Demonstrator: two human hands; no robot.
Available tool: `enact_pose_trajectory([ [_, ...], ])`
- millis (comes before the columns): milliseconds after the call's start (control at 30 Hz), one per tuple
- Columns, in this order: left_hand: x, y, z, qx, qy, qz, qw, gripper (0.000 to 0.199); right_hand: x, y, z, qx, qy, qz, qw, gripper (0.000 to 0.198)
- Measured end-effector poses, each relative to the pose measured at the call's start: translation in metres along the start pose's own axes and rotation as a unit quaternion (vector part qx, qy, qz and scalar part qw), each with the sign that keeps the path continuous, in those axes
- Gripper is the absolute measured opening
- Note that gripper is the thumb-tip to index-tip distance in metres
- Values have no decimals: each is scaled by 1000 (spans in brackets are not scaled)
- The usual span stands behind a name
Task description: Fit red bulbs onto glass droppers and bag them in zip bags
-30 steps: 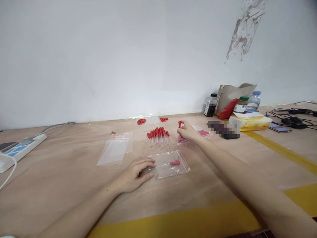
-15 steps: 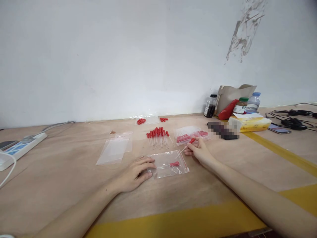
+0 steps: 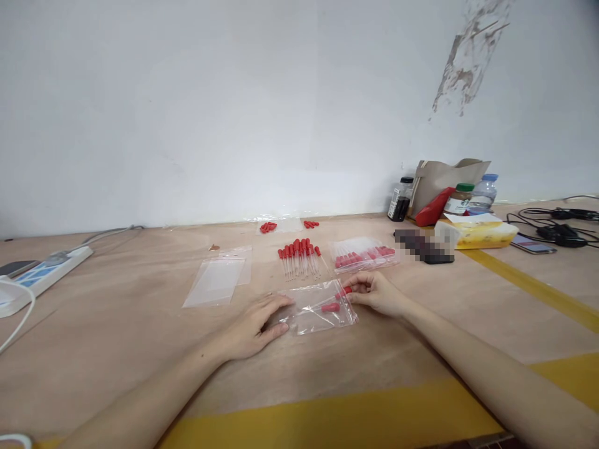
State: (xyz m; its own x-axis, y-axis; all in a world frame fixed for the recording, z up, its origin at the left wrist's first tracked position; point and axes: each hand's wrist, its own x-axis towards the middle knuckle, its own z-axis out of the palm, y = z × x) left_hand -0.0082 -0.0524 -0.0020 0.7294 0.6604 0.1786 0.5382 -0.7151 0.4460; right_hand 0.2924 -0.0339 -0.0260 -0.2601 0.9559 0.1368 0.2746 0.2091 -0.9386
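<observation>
A clear zip bag (image 3: 311,323) lies flat in front of me, with one red-bulbed dropper (image 3: 330,307) inside. My left hand (image 3: 262,321) rests at the bag's left end, fingers stretched and thumb apart, the tips touching the plastic. At the right end, my right hand (image 3: 372,293) pinches a second dropper (image 3: 345,291) by its red bulb. Its thin stem reaches through the bag's mouth, and the bulb is at the opening. Just behind the bag, several droppers (image 3: 299,249) lie in a row, bulbs away from me.
Filled bags of droppers (image 3: 365,254) lie to the right, flat unfilled bags (image 3: 215,280) to the left. Loose red bulbs (image 3: 268,228) sit near the wall. A power strip (image 3: 51,274) is far left; a tissue pack (image 3: 486,232), a dark bottle (image 3: 400,201) and cables (image 3: 556,232) are right.
My right hand has moved left and slightly down, sliding the dropper's stem deeper into the bag. The left hand stays at the bag's left end.
</observation>
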Motion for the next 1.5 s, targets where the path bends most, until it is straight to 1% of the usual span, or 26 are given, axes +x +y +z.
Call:
enact_pose_trajectory([
  [167,0,-2,2,1,7,3,1000,37,0,-3,17,41,-72,-7,997,36],
  [233,1,-3,2,-2,13,10,1000,37,-2,-6,18,43,-98,-9,994,37],
  [333,1,-2,3,0,15,19,1000,35,-4,-10,10,33,-129,-5,991,36],
  [367,1,-2,2,3,12,21,1000,35,-3,-10,6,20,-121,2,992,35],
  [400,1,-2,2,8,8,24,1000,35,-1,-10,1,2,-100,11,995,34],
  [500,1,-3,2,24,-6,27,999,34,13,-11,-12,-88,11,20,996,24],
  [567,1,-3,2,28,-11,27,999,34,30,-13,-14,-165,74,8,984,17],
  [633,1,-4,2,27,-10,28,999,34,51,-17,-11,-255,109,17,960,11],
  [667,1,-4,2,26,-9,31,999,34,63,-20,-7,-300,126,33,945,11],
  [700,1,-5,3,25,-7,33,999,34,74,-22,-2,-340,136,58,929,13],
  [767,1,-5,3,23,-5,34,999,34,97,-24,11,-360,146,90,917,21],
  [867,1,-5,3,24,-6,32,999,34,123,-23,28,-362,136,127,914,24],
  [933,1,-5,3,24,-7,31,999,34,132,-23,34,-357,132,138,914,23],
  [1000,0,-6,3,23,-8,30,999,34,135,-26,32,-350,140,135,916,25],
  [1067,0,-6,3,19,-7,32,999,34,130,-31,21,-340,161,121,918,30],
  [1133,0,-7,3,13,-4,37,999,34,116,-35,5,-326,186,104,921,36],
  [1200,0,-8,3,8,-2,39,999,34,96,-33,-11,-285,211,91,930,42],
  [1233,0,-8,3,7,-3,37,999,34,84,-29,-17,-196,242,74,947,46],
  [1267,0,-8,3,7,-6,34,999,34,72,-24,-21,-110,262,58,957,50],
  [1333,0,-9,3,8,-12,26,1000,34,50,-12,-22,15,286,36,957,51],
  [1400,0,-8,3,9,-15,21,1000,34,34,0,-17,90,305,31,948,49],
  [1500,0,-7,2,14,-17,21,1000,34,22,9,-8,127,337,17,933,49],
])
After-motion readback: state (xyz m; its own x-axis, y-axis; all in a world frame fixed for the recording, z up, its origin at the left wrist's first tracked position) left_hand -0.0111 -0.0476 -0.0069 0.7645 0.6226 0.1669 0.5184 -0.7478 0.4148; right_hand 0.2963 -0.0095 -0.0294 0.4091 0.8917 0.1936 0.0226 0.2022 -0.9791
